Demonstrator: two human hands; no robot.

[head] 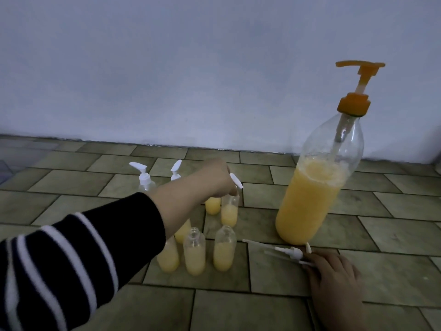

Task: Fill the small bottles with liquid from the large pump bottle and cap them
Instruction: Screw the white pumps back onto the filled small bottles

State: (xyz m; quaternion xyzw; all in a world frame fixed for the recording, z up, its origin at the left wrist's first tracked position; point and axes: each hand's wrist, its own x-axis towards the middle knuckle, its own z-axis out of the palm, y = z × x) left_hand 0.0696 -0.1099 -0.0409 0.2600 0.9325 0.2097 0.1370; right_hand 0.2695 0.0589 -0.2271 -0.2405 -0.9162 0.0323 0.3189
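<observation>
Head cam looking down at the tile floor [393, 271], and here's where I'm at. Left hand [216, 179] is reaching out to about 12 o'clock of the little cluster, fingers curled around the white pump cap [236, 181] on a small bottle [229, 211] that's roughly half full of the yellow stuff. Right hand [334, 271] is down at 4 o'clock, fingers resting on the loose pump caps [284, 250] lying on the floor; can't tell whether it's actually pinching one or just touching.

Handling-wise, these little bottles look like thin clear plastic, light and tippy, so I'd guess you hold them low on the body and twist the cap by its collar, not the spout. The liquid looks thick and soapy, so anything dripped on is probably slippery.

Counts: one large pump bottle [317, 182] at 2 o'clock, a bit over half full, orange pump. Small bottles, I make out eight, though my arm hides part of the group. Two at the back [145, 181] are capped and look empty, one is under my hand, and at least two in front [194, 252] are open. Loose caps on the floor: looks like two or three, hard to separate.
</observation>
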